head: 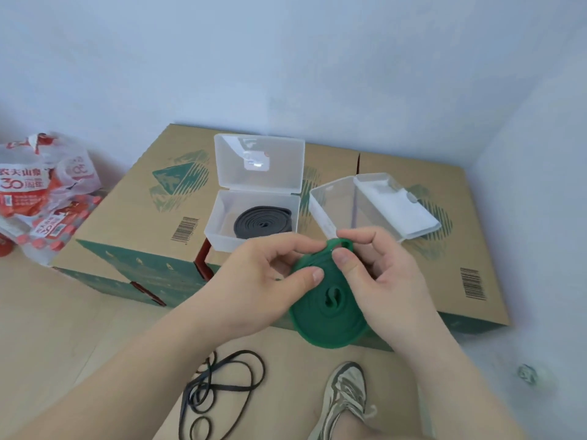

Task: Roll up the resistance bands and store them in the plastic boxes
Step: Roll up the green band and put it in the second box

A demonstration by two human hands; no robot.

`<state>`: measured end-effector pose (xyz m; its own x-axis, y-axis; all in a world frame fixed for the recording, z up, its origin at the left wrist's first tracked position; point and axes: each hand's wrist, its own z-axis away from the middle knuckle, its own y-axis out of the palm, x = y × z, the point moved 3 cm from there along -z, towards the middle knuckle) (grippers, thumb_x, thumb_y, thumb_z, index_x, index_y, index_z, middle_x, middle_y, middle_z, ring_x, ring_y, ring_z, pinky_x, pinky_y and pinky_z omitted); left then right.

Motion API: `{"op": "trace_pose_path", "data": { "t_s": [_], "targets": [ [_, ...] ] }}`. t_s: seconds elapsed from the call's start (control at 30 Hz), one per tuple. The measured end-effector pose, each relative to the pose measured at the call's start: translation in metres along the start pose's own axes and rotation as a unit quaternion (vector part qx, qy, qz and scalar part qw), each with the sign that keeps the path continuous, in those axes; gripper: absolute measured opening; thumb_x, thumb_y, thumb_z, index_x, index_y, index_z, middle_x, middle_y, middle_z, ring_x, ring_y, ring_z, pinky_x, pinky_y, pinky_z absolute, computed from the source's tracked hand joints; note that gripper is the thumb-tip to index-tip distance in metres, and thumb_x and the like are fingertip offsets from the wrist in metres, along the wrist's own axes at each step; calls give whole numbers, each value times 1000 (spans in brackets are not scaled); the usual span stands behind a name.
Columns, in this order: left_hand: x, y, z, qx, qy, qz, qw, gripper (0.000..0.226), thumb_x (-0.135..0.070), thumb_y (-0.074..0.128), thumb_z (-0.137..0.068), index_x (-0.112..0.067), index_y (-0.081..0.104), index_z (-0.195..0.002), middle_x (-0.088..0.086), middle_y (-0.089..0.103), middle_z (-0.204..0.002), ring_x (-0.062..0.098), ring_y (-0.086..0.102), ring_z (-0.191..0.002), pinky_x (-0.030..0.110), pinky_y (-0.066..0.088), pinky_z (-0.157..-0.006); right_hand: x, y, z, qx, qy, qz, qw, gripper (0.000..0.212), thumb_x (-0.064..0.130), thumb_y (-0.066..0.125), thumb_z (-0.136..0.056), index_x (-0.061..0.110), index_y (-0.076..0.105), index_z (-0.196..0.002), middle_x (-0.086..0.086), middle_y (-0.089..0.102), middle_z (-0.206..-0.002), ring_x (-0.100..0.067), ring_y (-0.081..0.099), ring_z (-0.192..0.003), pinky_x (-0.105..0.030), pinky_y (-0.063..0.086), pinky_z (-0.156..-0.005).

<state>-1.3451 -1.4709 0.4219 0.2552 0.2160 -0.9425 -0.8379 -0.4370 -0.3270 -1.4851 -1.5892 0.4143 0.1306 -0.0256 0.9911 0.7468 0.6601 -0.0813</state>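
The person's left hand [263,281] and right hand [381,277] together hold a dark green rubber resistance band wound into a flat coil [327,300]. The coil is in the air in front of the near edge of the cardboard cartons.

- Left hand: thumb on the face of the coil at its left edge, fingers curled over the top edge.
- Right hand: thumb pressed near the small end loop at the top of the coil, fingers curled behind it.

A clear plastic box with a hinged lid standing upright [219,217] sits on the left brown cardboard carton [143,201]. A grey rubber band rolled into a coil [262,222] lies flat inside it.

A second clear plastic box [333,198] rests tilted just beside the first, on the right brown cardboard carton [460,223]. Its lid is folded open to the right.

On the floor lie:

- Thin black bands in a loose tangle [222,385], below the left forearm.
- A grey sports shoe [346,395], worn by the person.
- A red-and-white wrapped pack of bottles [38,192], at far left.
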Motion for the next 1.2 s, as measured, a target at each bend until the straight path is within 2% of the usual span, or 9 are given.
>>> {"op": "trace_pose_path", "data": {
  "t_s": [0.13,0.23,0.3,0.4,0.6,0.73,0.97,1.1,1.2],
  "targets": [
    [-11,6,-6,-27,-8,-32,999,25,-18,77,-90,-32,77,-111,8,74,-88,21,65,-79,21,56,-76,17,-33,0,-96,-22,135,986,11,35,60,-101,35,67,-110,16,73,-101,9,66,-87,-9,50,-72],
    [-15,0,-12,-60,-20,-50,997,26,-20,75,-92,-30,76,-116,2,75,-88,13,64,-76,10,52,-68,23,-46,-17,-71,3,344,936,22,40,60,-100,34,65,-120,16,67,-122,-6,63,-109,-32,54,-94],
    [-16,-6,-17,-81,-28,-63,994,26,-23,75,-92,-33,75,-116,1,75,-91,14,64,-81,9,52,-68,16,-43,-31,-37,21,399,916,36,41,61,-99,32,61,-133,10,62,-136,-15,58,-124,-38,50,-101],
    [-18,-11,-20,-96,-39,-70,992,25,-27,74,-93,-37,74,-116,-3,73,-92,11,63,-82,6,49,-66,-10,-33,-37,-2,29,398,917,46,38,63,-98,28,57,-142,8,59,-133,-18,55,-129,-38,49,-101],
    [-25,-21,-35,-94,-38,-106,989,24,-31,74,-93,-39,74,-116,-6,74,-94,12,67,-81,11,48,-71,-37,-35,-50,-7,5,455,890,23,39,60,-101,37,71,-121,11,48,-100,-14,45,-109,-33,48,-80],
    [-32,-12,-51,-83,-39,-120,989,24,-29,73,-94,-37,73,-116,-2,74,-95,17,68,-82,15,51,-72,-34,-50,-46,15,42,476,878,17,22,61,-97,36,70,-100,7,48,-105,-17,42,-110,-35,49,-81],
    [-49,9,-75,-41,-26,-139,989,22,-23,70,-97,-36,73,-115,-3,72,-92,6,59,-69,1,42,-57,-27,-84,-39,14,87,450,889,25,6,65,-92,29,63,-86,9,50,-108,-16,53,-101,-25,44,-72],
    [-54,25,-95,-24,-10,-146,989,23,-21,70,-97,-36,72,-114,-8,70,-92,3,64,-76,10,49,-65,-26,-101,-40,-38,61,354,932,22,11,67,-95,32,65,-102,15,52,-121,-11,53,-110,-26,42,-86],
    [-51,40,-115,-11,13,-174,985,25,-22,68,-97,-40,69,-115,-15,66,-96,4,63,-89,19,50,-78,-27,-107,-46,-57,55,310,947,46,24,75,-90,43,56,-128,16,53,-123,-7,56,-108,-35,52,-93]
  ]
}}
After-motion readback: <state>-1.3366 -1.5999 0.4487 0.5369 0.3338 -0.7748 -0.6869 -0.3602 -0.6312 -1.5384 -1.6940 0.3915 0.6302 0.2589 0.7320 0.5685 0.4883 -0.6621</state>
